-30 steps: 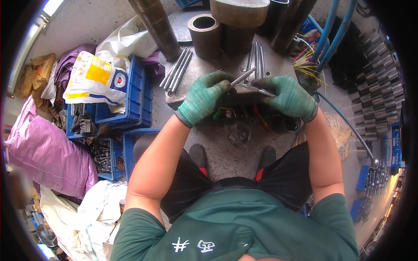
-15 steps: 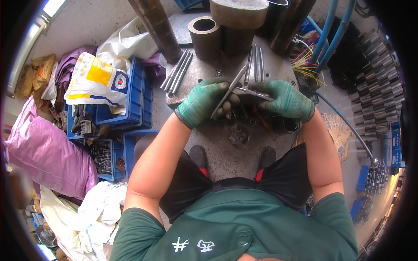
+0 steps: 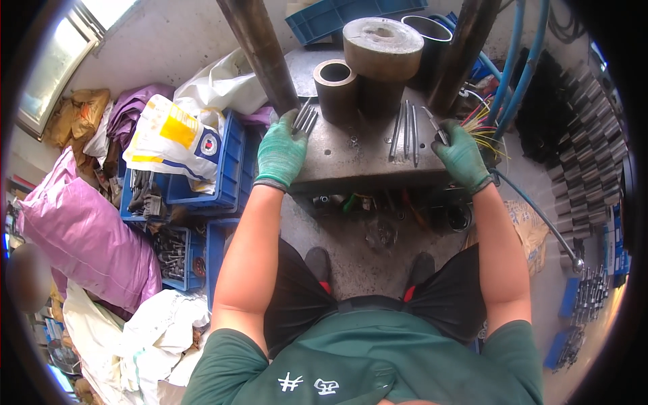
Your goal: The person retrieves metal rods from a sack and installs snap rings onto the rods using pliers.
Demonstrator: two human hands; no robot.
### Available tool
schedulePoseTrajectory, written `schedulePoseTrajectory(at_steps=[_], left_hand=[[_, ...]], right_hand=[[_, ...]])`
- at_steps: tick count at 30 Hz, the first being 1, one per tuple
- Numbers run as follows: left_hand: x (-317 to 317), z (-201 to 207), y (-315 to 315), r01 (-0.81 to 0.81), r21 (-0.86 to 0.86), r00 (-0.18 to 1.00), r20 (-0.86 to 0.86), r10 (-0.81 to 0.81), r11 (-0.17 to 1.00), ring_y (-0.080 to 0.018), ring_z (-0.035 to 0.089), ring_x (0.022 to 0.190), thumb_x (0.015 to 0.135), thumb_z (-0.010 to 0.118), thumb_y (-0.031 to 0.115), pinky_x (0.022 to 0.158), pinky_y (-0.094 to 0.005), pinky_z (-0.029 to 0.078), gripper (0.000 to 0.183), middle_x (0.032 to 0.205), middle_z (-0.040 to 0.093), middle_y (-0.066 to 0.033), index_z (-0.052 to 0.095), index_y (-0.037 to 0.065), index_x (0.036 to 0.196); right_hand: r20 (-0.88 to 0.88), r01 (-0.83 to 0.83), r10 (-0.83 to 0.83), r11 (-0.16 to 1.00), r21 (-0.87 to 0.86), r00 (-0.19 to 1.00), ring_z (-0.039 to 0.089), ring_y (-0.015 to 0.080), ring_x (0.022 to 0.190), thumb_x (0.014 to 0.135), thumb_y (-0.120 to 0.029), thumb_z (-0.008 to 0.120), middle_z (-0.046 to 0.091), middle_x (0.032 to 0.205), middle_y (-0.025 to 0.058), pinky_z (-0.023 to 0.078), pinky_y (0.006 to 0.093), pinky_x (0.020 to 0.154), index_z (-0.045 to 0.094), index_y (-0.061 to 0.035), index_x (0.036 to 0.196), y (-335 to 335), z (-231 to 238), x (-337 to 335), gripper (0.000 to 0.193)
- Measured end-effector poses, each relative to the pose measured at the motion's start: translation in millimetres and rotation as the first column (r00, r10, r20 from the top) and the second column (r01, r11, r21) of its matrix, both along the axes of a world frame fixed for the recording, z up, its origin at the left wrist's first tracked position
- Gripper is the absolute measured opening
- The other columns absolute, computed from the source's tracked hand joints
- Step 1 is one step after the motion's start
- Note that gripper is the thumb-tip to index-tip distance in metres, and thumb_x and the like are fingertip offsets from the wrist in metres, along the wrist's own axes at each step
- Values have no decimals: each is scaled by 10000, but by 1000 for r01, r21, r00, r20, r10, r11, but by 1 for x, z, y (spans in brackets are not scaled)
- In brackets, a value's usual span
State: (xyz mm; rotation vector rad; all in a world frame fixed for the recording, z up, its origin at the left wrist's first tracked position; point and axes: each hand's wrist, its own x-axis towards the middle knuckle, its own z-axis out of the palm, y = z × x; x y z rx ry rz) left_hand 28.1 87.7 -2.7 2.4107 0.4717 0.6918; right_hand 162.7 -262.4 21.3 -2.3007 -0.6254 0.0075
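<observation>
My left hand (image 3: 281,154), in a green glove, is at the left end of the metal workbench (image 3: 324,172). Its fingers are curled on a group of slim metal rods (image 3: 308,120), covering their near ends; which rod is gripped is hard to make out. Toward the right edge, my right hand (image 3: 464,156), gloved alike, closes around one metal rod (image 3: 435,124) that points up and to the left. Between the hands, several more metal rods (image 3: 407,132) lie side by side on the bench top.
Behind the rods stand a thick steel tube (image 3: 335,94) and a heavy round block (image 3: 383,50), between two upright posts (image 3: 260,54). Blue crates (image 3: 229,158) and a purple sack (image 3: 91,236) are at left. Blue hoses (image 3: 511,67) and stacked metal cylinders (image 3: 584,145) are at right.
My hands have moved apart from the middle, where they held metal rods close together. The left went to the left-hand rods, the right toward the right edge. The view has shifted slightly.
</observation>
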Motion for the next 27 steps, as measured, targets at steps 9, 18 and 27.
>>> schedulePoseTrajectory(at_steps=[9,18,27], left_hand=[[4,2,-27,164,508,937,-349,27,846,-337,628,1201,915,714,246,997,-476,507,217,1319,675,-97,817,173,1093],[11,-28,9,143,318,979,-183,-88,937,-358,651,1191,919,732,201,1022,-485,522,197,1326,684,-89,807,176,1100],[8,-21,-1,168,420,972,-219,-80,892,-345,646,1196,925,724,248,1007,-481,515,203,1318,692,-86,814,181,1095]], right_hand=[[96,50,-38,991,-126,995,674,455,1108,842,-238,720,708,1131,313,522,480,984,647,30,1266,10,-33,25,507],[170,61,-5,943,-326,985,658,433,1136,856,-241,706,698,1195,258,520,481,999,673,-22,1236,26,-33,22,440],[98,48,-2,884,-466,995,682,413,1137,955,-321,643,714,1223,246,520,487,1010,624,-77,1386,38,-20,14,495]])
